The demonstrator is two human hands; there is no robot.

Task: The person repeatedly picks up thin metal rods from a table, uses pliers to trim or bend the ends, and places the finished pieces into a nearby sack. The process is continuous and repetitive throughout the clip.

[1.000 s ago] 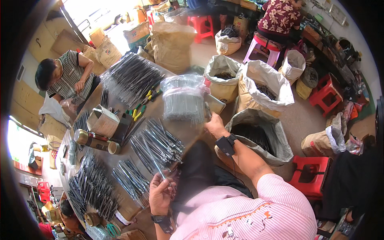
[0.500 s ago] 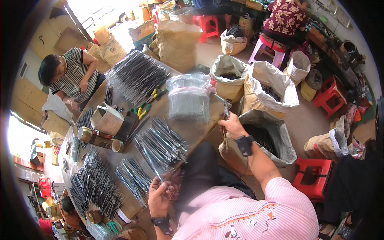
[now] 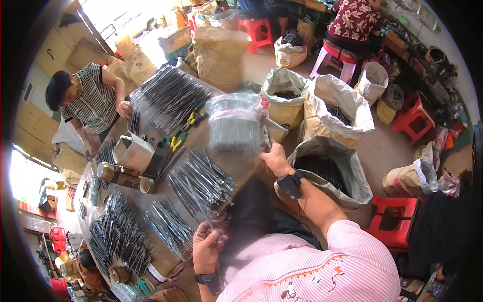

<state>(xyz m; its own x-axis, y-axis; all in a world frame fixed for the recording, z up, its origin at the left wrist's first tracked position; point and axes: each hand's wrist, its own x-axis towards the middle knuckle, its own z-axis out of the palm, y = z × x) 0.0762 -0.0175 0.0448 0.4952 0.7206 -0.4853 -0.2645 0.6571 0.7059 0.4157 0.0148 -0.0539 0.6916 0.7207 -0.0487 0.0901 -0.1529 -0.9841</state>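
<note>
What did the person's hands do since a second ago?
The right hand stayed by the plastic bag of rods, at its edge. The left hand kept holding a thin rod near the lap. The rod piles on the table stayed put.

Small workshop, table (image 3: 151,201) piled with metal rods (image 3: 168,95), pliers (image 3: 191,121), sacks (image 3: 327,171)

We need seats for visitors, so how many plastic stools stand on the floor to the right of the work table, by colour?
Red plastic stools: 3
Pink plastic stool, with a person sitting on it: 1
Total: 4
</note>
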